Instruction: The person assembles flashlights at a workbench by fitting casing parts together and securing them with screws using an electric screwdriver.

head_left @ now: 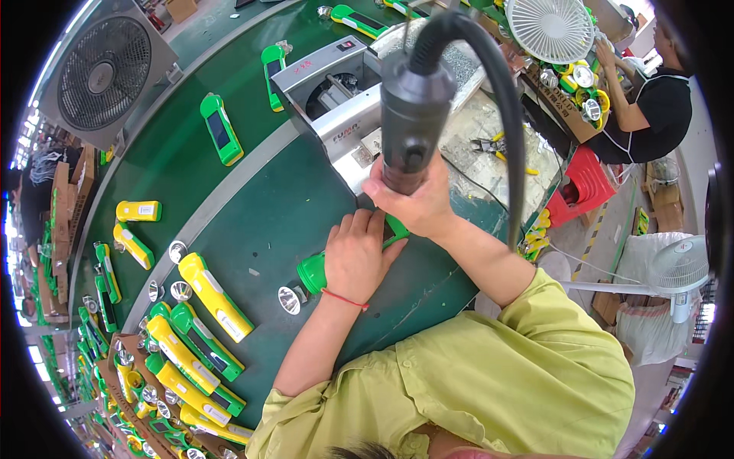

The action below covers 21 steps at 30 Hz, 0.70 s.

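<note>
My right hand (419,203) is wrapped round a dark electric screwdriver (415,103), held upright with a thick black cable looping from its top. Below it, my left hand (354,256) grips a green flashlight housing (310,272) that lies on the dark green bench; much of the housing is under my fingers. The screwdriver's tip is hidden behind my right hand, so I cannot tell whether it touches the housing. Beside the housing's wide end lies a shiny reflector (289,300). Just beyond my hands stands a silver metal box (348,130) with an opening in its top.
Several yellow and green flashlights (214,297) with loose reflectors lie at the left. A curved green conveyor (180,168) carries more. Cutting pliers (493,147) lie right of the metal box. A red stool (581,187) and another person (650,115) are at the far right.
</note>
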Available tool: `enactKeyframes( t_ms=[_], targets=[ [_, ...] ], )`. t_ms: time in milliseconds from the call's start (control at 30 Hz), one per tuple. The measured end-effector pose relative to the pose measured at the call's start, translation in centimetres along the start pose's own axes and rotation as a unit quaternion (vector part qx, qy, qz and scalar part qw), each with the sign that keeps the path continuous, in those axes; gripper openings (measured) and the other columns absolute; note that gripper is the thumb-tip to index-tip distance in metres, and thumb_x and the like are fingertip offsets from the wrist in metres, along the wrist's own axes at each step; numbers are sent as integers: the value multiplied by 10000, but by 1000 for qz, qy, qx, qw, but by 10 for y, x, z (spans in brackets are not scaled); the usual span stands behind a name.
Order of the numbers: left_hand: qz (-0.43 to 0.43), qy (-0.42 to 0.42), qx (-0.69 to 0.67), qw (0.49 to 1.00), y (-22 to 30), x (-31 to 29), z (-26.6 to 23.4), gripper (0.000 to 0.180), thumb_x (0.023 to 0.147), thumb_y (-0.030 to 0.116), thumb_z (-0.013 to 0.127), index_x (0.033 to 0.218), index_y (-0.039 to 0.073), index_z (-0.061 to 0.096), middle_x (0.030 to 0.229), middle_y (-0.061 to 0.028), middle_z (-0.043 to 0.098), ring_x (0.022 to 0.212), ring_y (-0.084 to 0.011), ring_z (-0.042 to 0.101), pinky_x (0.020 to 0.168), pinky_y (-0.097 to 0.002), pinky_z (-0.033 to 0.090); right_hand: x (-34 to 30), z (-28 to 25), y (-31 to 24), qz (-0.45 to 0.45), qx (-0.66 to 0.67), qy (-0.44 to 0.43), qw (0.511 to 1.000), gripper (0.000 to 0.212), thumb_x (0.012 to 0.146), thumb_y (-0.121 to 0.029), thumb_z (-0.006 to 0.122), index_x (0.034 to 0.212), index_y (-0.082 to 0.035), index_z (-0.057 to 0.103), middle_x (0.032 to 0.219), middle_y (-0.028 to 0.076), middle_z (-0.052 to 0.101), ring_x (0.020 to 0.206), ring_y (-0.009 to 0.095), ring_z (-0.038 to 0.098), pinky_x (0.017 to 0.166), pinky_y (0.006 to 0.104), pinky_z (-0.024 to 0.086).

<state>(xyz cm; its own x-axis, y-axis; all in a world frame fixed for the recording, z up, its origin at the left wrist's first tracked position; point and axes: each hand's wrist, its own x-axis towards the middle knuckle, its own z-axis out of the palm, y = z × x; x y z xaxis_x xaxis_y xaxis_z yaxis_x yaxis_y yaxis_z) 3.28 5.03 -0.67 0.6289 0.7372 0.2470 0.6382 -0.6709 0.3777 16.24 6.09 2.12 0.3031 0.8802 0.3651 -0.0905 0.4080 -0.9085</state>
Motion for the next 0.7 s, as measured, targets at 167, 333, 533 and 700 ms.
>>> enactKeyframes(
  t_ms=[167,333,533,700],
  targets=[
    [15,-7,6,1000,1,7,-3,416,657,331,750,925,50,598,834,-49,544,775,-211,561,650,-340,443,-4,-9,4,-85,-109,-6,990,550,715,-47,725,1187,-20,445,1007,48,567,842,106,563,740,245,460],
    [20,-9,14,1000,3,6,2,422,675,330,736,954,47,592,838,-55,545,784,-218,563,651,-335,444,-6,-11,-3,-19,8,16,1000,673,734,18,664,1290,-3,285,813,46,575,701,96,564,616,232,470],
    [62,82,-33,994,19,17,1,456,668,342,744,973,36,598,928,-87,599,823,-271,577,701,-360,455,39,-19,-38,-166,88,86,978,234,764,51,642,941,-4,499,708,47,579,560,94,558,501,229,464],
    [33,113,-37,992,-11,-7,-47,516,582,355,800,965,63,616,955,-84,622,865,-282,585,765,-362,440,55,-17,-21,-184,72,57,979,399,754,23,676,1069,-27,437,724,33,573,582,87,558,523,224,463]
  ],
)
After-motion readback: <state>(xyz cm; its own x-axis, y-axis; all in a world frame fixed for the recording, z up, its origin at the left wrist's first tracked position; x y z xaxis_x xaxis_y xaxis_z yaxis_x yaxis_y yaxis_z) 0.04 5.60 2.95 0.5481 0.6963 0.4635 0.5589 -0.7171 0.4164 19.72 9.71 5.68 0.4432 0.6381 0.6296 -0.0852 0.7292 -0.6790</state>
